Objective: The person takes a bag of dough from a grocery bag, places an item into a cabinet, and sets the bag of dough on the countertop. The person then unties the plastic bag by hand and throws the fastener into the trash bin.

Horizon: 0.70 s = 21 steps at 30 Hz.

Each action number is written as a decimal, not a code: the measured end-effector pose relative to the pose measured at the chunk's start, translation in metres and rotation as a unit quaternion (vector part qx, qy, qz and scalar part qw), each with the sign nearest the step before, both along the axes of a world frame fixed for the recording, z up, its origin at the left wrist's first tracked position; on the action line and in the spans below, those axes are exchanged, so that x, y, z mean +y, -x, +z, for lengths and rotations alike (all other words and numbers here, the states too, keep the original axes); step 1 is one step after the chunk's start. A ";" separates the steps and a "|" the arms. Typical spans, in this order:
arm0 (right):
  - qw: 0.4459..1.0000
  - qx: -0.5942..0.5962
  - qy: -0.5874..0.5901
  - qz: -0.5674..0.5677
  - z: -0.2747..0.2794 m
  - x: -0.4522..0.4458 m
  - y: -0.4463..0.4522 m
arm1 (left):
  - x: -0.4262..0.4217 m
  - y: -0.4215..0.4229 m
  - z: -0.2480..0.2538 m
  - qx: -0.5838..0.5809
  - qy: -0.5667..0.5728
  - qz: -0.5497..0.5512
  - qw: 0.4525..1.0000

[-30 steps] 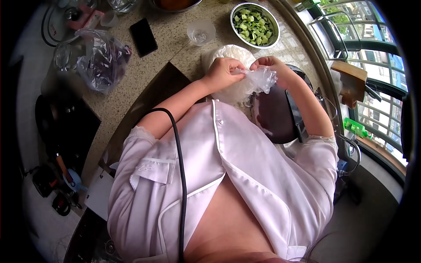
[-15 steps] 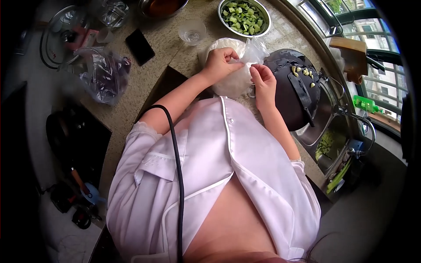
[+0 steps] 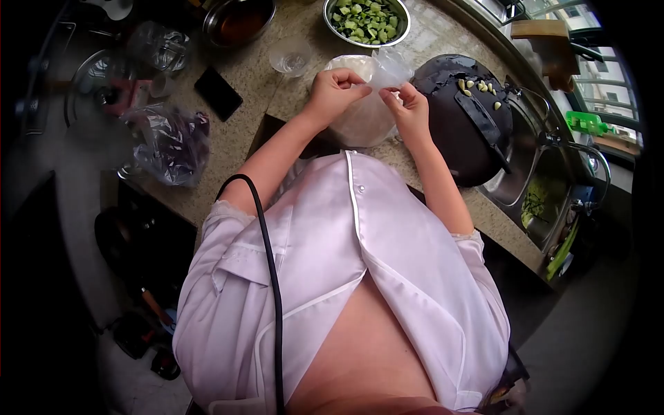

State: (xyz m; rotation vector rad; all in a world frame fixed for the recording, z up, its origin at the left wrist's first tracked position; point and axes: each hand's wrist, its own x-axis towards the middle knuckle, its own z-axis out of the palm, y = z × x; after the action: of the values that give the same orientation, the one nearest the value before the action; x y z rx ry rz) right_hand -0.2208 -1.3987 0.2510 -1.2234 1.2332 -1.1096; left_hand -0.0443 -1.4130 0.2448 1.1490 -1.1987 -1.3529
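Note:
A clear plastic bag point(image 3: 366, 121) with pale white contents stands on the counter close to my body. Its gathered top sticks up between my hands. My left hand point(image 3: 337, 91) pinches the bag's neck from the left, thumb against fingers. From the right, my right hand point(image 3: 408, 111) pinches the same neck with thumb and forefinger. What lies inside the bag is too blurred by the plastic to name. Right of the bag lies a dark round cutting board point(image 3: 449, 145) with a knife point(image 3: 481, 128) and several peeled garlic cloves point(image 3: 482, 87) on it.
Behind the bag stands a metal bowl of chopped cucumber point(image 3: 366, 43), with a clear plastic cup point(image 3: 290, 57) to its left. A phone point(image 3: 218, 93) and a bag with purple contents point(image 3: 173, 145) lie left. The sink point(image 3: 515, 183) and faucet point(image 3: 588, 145) are at the right.
The view has shifted, so the counter items appear displaced. Both hands keep pinching the bag's neck, with fingertips slightly farther apart and more of the twisted plastic showing between them.

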 end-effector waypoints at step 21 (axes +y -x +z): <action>0.987 0.096 0.109 -0.068 0.000 0.001 -0.013 | -0.006 -0.015 0.031 -0.183 -0.003 -0.069 0.981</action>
State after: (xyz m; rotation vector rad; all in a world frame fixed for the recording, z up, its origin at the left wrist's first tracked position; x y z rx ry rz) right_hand -0.2077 -1.3975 0.2507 -1.4560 1.3832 -1.2761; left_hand -0.0288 -1.4190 0.2753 1.3808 -1.5617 -1.2810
